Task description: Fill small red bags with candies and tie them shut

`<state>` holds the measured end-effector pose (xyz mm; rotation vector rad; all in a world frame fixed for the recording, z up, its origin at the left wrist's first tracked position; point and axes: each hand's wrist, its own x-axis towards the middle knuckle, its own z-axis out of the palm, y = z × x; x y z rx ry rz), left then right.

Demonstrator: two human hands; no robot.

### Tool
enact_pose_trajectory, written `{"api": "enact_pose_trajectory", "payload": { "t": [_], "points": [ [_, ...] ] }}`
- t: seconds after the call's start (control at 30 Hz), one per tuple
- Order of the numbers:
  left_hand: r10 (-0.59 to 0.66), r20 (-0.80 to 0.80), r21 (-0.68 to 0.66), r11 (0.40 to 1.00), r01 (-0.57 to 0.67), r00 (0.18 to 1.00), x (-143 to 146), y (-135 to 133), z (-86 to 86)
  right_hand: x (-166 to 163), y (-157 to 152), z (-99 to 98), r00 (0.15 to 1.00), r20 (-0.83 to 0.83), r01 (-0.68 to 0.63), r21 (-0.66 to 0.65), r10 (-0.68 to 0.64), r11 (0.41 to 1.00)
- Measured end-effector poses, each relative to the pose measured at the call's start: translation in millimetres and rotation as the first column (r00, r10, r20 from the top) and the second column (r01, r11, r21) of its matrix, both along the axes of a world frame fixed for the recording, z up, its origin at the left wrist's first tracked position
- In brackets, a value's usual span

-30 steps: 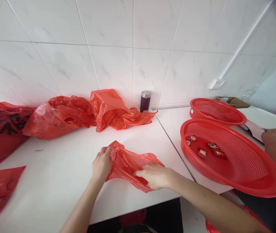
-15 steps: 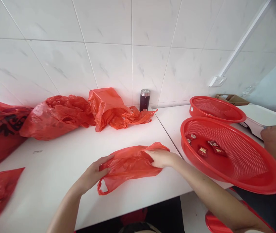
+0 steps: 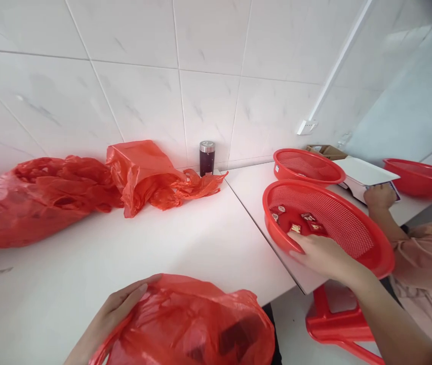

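A thin red plastic bag hangs over the front table edge, its mouth spread. My left hand grips its left side, fingers inside and thumb over the film. Something dark shows faintly through the film. To the right, a red plastic basket with perforated walls holds several small red wrapped packets. On the near rim of this basket, my right hand is closed, fingers over the inner side and thumb outside.
Red bags lie along the tiled wall, beside a dark tumbler. Behind the near basket stand another red basket and a white tray. A co-worker's hand is at the right. Below is a red stool.
The bag has come off the tabletop toward me and opened wider, with my left hand on it. My right hand has left the bag and moved right to the basket rim. The view has turned right.
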<state>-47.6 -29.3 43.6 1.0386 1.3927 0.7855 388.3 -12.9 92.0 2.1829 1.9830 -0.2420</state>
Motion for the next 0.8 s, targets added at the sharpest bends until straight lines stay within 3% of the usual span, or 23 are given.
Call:
{"api": "enact_pose_trajectory", "payload": {
  "t": [0.07,0.13,0.2,0.27,0.3,0.37,0.43,0.53,0.63,0.8],
  "points": [
    [-0.029,0.018,-0.027,0.999,0.03,0.999,10.0,-3.1,2.5,-14.1,11.9,-3.1,1.0,-0.013,-0.027,0.099,0.028,0.995],
    [-0.057,0.024,-0.044,0.997,0.058,0.998,19.5,-4.9,4.9,-37.0,28.3,-1.1,0.979,-0.192,-0.031,0.165,0.063,0.986],
    [-0.098,0.03,-0.062,0.993,0.1,0.995,24.9,-6.4,6.7,-57.0,49.9,2.7,0.864,-0.481,-0.08,0.157,0.147,0.984],
    [-0.126,0.047,-0.081,0.988,0.129,0.991,25.5,-8.9,8.3,-66.5,76.1,6.8,0.712,-0.661,-0.186,0.149,0.238,0.971],
    [-0.116,0.075,-0.09,0.988,0.122,0.99,24.5,-11.0,9.1,-66.3,90.0,8.6,0.695,-0.667,-0.226,0.15,0.267,0.963],
    [-0.047,0.165,-0.097,0.993,0.064,0.985,21.2,-17.1,10.7,-57.8,116.6,10.7,0.771,-0.567,-0.262,0.134,0.291,0.956],
    [0.03,0.289,-0.102,0.995,-0.001,0.957,17.7,-24.4,11.6,-43.4,137.0,8.6,0.861,-0.437,-0.256,0.07,0.26,0.964],
    [0.069,0.44,-0.13,0.991,-0.013,0.895,13.3,-32.2,9.4,-26.7,150.8,-4.1,0.902,-0.38,-0.241,-0.044,0.207,0.969],
    [0.093,0.457,-0.176,0.984,-0.013,0.885,10.7,-31.2,2.4,-28.0,150.9,-22.9,0.922,-0.341,-0.232,-0.114,0.182,0.966],
    [0.239,0.412,-0.222,0.962,-0.158,0.879,12.3,-17.0,-10.1,-55.1,148.8,-46.2,0.938,-0.279,-0.246,-0.109,0.208,0.963]
  ]
}}
